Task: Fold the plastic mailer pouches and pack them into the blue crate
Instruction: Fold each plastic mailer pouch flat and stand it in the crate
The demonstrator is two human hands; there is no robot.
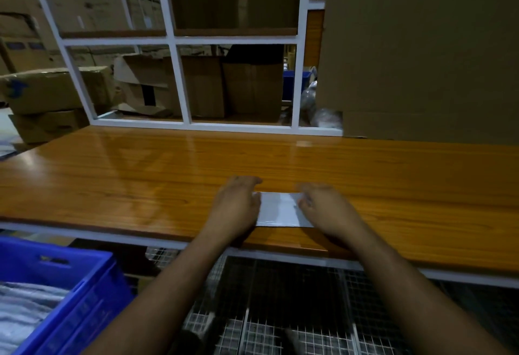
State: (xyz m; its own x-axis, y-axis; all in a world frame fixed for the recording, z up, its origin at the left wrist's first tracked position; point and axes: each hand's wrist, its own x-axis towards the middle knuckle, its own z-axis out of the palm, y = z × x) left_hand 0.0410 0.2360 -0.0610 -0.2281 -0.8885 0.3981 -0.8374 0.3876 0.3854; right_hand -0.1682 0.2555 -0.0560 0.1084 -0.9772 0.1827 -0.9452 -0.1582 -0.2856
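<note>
A head-worn camera looks down at a glossy orange wooden counter (140,175) in a dim storeroom. Near the counter's front edge, about the middle of the view, lies a folded grey-white plastic pouch (280,210). It lies flat as a narrow rectangle, with its long axis running left to right, parallel to the counter's front edge. Its short ends are hidden under the two hands.

The left hand (234,208) rests palm-down on the left end of the pouch, fingers curved over the end with the tips at its far edge. The right hand (323,208) covers the right end, fingers bent with the tips on the plastic near its far corner. Motion blur keeps it unclear whether either hand pinches the plastic or only presses it flat. Both bare forearms reach in from the bottom of the view.

At the lower left, below the counter's level, stands a blue crate (84,298) with a handle slot in its wall. Inside it lie pale grey pouches (25,307), crumpled and layered. Under the counter, between the forearms, is a wire mesh rack (280,326).

Beyond the counter's back edge stands a white frame (174,42) of bars, with cardboard boxes (56,90) stacked behind it. A tall cardboard sheet (421,45) stands upright at the right on the counter's far side.
</note>
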